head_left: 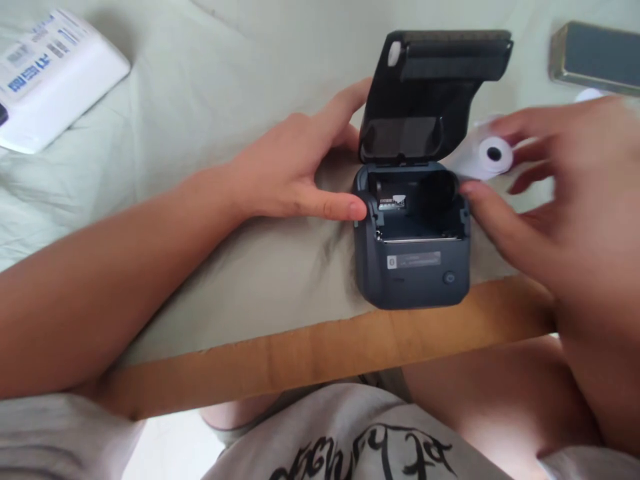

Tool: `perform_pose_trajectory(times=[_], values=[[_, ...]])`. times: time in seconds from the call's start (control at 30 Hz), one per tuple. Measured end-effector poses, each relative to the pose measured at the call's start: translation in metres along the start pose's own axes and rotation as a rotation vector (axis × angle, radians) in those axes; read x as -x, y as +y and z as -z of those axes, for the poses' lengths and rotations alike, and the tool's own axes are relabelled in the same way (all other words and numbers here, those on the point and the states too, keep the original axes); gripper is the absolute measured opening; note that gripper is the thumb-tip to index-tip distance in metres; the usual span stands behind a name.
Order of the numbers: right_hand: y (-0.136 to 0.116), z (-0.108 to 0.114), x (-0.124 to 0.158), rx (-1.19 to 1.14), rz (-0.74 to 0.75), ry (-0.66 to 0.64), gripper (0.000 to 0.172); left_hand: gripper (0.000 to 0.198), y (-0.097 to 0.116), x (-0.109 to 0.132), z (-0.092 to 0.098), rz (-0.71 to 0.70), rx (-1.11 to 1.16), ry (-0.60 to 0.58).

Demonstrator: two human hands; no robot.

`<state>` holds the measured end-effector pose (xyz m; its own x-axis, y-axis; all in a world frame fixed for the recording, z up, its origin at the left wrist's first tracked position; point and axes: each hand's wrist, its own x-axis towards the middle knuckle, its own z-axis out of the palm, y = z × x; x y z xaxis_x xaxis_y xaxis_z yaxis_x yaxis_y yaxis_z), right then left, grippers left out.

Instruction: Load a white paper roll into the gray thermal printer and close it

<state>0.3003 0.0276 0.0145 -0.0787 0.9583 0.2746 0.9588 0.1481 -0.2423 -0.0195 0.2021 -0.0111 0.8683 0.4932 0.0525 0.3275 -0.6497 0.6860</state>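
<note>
A small dark blue-grey thermal printer (413,280) sits upright near the front edge of the cloth-covered surface. Its black lid (415,100) stands raised, exposing the hollow paper bay (415,200) with a small label inside. My left hand (305,170) grips the printer's left side, thumb on the body's upper left corner and fingers partly hidden behind the lid. Between the thumb and fingers of my right hand (555,180) is a white paper roll (495,155) with a dark core hole, held at the printer's right rear corner. Part of the roll is hidden by the fingers.
A white device (95,73) with printed labels lies at the far left. At the upper right is a dark rectangular box (595,57), with a white object (589,95) partly behind my hand. A wooden edge (280,360) borders the pale cloth (240,87).
</note>
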Motion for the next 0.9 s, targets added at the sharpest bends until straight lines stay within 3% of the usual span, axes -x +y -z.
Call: perform_pose_trajectory(times=[0.1, 0.27, 0.37, 0.57, 0.73, 0.9], values=[[-0.010, -0.005, -0.012, -0.027, 0.074, -0.009, 0.039, 0.148, 0.001, -0.002, 0.000, 0.004, 0.011, -0.009], [0.005, -0.005, -0.007, -0.183, 0.178, -0.125, 0.050, 0.155, 0.000, -0.002, 0.000, 0.005, 0.010, -0.004], [0.010, -0.011, -0.004, -0.195, 0.275, -0.060, 0.045, 0.151, -0.001, -0.001, 0.000, -0.007, 0.023, 0.006], [0.012, -0.015, -0.005, -0.358, 0.285, -0.065, 0.055, 0.144, -0.004, -0.002, 0.000, -0.040, 0.039, -0.012], [0.014, -0.011, -0.005, -0.238, 0.386, -0.011, 0.034, 0.150, -0.005, -0.003, -0.001, -0.086, 0.033, -0.020], [0.020, -0.017, -0.001, -0.353, 0.295, -0.062, 0.050, 0.155, -0.003, -0.002, -0.001, -0.077, 0.032, -0.019]])
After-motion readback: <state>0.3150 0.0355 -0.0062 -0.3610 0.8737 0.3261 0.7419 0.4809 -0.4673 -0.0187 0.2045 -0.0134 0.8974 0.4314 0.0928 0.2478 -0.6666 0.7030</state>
